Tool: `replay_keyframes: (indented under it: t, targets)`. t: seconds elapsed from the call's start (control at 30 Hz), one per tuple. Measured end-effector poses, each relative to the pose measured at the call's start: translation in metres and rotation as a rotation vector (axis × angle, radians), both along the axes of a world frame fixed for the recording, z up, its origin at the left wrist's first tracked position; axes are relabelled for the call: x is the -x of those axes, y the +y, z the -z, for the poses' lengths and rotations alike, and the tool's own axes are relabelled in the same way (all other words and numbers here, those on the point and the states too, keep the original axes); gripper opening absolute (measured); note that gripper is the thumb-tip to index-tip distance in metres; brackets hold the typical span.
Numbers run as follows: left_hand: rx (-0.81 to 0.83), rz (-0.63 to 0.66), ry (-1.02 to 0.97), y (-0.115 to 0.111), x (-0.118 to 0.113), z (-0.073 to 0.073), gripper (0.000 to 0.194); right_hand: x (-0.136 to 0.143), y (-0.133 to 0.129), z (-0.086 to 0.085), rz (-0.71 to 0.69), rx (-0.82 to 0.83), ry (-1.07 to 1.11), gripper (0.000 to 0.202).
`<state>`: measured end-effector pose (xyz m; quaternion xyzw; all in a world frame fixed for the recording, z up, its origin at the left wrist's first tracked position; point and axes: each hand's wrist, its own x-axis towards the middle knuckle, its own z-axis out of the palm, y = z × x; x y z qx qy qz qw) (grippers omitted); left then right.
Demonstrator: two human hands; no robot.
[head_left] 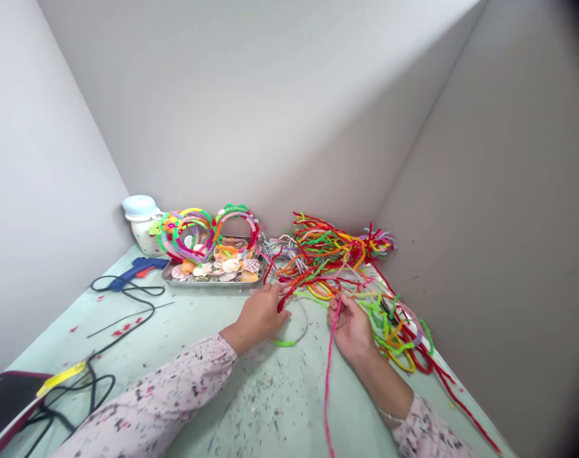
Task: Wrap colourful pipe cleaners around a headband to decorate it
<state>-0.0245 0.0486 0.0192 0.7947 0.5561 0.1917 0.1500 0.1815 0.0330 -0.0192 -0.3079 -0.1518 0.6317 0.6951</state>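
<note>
My right hand is closed on a bright pink pipe cleaner, which hangs down from the fingertips toward the front of the table. To its left, my left hand reaches palm down to the near edge of the pile of coloured pipe cleaners. Its thumb is apart from the fingers, with a red pipe cleaner in the gap; the fingertips are partly hidden. Between the hands lies a thin hoop with a bright green section.
Behind my left hand is a metal tray of shells, with pipe-cleaner-wrapped headbands standing in it. Left of it are a white jar with a blue lid, a blue glue gun and a black cord. Looped pipe cleaners lie at right.
</note>
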Motion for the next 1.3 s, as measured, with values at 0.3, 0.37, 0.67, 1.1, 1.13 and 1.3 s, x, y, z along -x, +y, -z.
replay_keyframes:
  t: [0.3, 0.37, 0.67, 1.1, 1.13, 1.3]
  targets:
    - [0.084, 0.037, 0.153, 0.020, -0.012, 0.006, 0.025, 0.000, 0.000, 0.001, 0.014, 0.025, -0.018, 0.009]
    - [0.102, 0.014, 0.129, 0.027, -0.008, -0.006, 0.018, 0.000, 0.001, 0.001, 0.008, 0.030, -0.023, 0.009]
    - [0.072, -0.102, -0.242, 0.064, -0.002, -0.065, 0.015, -0.001, 0.001, 0.003, -0.001, 0.004, -0.044, 0.010]
    - [0.197, -0.053, -0.409, 0.054, -0.019, -0.069, 0.011, 0.015, -0.002, -0.004, -0.228, 0.036, -0.724, 0.030]
    - [0.215, -0.065, -0.414, 0.053, -0.019, -0.069, 0.010, 0.016, -0.002, -0.005, -0.250, 0.036, -0.778, 0.029]
    - [0.258, 0.000, -0.385, 0.059, -0.018, -0.063, 0.010, 0.018, -0.004, -0.008, -0.341, -0.015, -0.951, 0.026]
